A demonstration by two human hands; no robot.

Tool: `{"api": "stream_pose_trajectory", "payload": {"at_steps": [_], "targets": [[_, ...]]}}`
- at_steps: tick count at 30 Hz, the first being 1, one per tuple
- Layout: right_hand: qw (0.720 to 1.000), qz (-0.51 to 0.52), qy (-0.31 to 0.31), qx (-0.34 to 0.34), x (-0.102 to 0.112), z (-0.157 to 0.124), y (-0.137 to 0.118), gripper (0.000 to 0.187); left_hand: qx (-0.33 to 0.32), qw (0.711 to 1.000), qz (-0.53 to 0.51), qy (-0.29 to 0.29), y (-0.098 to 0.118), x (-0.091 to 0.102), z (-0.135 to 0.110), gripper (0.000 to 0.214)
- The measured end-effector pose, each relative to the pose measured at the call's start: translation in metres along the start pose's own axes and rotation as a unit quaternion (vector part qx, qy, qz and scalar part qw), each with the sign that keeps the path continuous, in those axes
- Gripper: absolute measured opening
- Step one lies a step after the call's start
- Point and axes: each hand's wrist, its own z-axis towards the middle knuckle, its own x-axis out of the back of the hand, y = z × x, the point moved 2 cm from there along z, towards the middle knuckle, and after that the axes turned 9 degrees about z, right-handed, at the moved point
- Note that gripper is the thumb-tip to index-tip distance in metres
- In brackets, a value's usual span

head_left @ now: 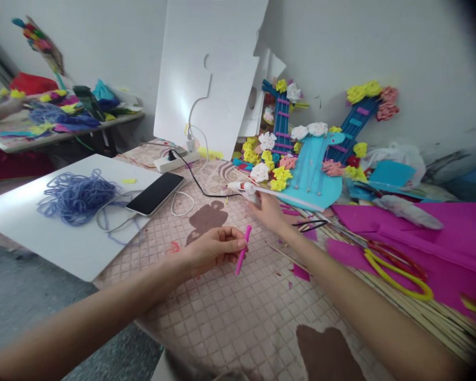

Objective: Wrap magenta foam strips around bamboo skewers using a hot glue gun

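Between the thumb and fingers of my left hand [216,247] is a short, bright pink stick [244,250], held tilted above the patterned tablecloth. My right hand [270,212] is closed around a white glue gun [243,187], farther back on the table. The gun's nozzle points left, and a long pale glue stick [293,200] juts from its rear. A black cord runs from it toward the power strip [176,160]. Just behind that hand lies a light blue guitar-shaped piece [315,172] with paper flowers on it.
A phone [155,193] and tangled blue yarn [77,196] lie on a white board [83,248] at left. Red-and-yellow scissors [399,270], magenta sheets [444,238] and thin wooden sticks [428,317] occupy the right. Another person's hand [11,105] shows at a far table.
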Motion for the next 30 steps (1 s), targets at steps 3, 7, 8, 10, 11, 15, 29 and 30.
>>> {"api": "stream_pose_trajectory", "payload": {"at_steps": [3,7,8,10,11,15,29,30], "targets": [[0.995,0.006,0.096,-0.010,0.011,-0.017,-0.011,0.037,-0.003,1.000,-0.011,-0.010,-0.002,0.000,0.002,0.028],[0.992,0.063,0.105,-0.026,0.026,-0.049,-0.034,0.024,0.005,1.000,-0.017,-0.014,-0.006,-0.006,0.005,0.027],[0.991,0.099,0.081,-0.043,0.028,-0.057,-0.039,0.018,0.007,1.000,-0.018,-0.018,-0.007,-0.009,0.005,0.028],[0.976,0.186,0.035,-0.103,0.031,-0.072,-0.046,0.016,0.013,0.999,-0.015,-0.026,-0.010,-0.015,0.005,0.028],[0.964,0.229,0.016,-0.137,0.032,-0.079,-0.048,0.017,0.018,0.999,-0.011,-0.028,-0.011,-0.018,0.004,0.029],[0.924,0.319,0.015,-0.212,0.041,-0.095,-0.048,0.023,0.034,0.999,0.037,-0.015,-0.012,-0.022,-0.008,0.028],[0.976,0.042,-0.139,-0.162,0.076,-0.133,-0.075,0.021,-0.195,0.811,0.547,0.074,0.006,-0.025,-0.026,0.008],[0.974,0.016,-0.149,-0.168,0.076,-0.136,-0.078,0.019,-0.202,0.803,0.556,0.072,0.007,-0.029,-0.023,0.008]]}}
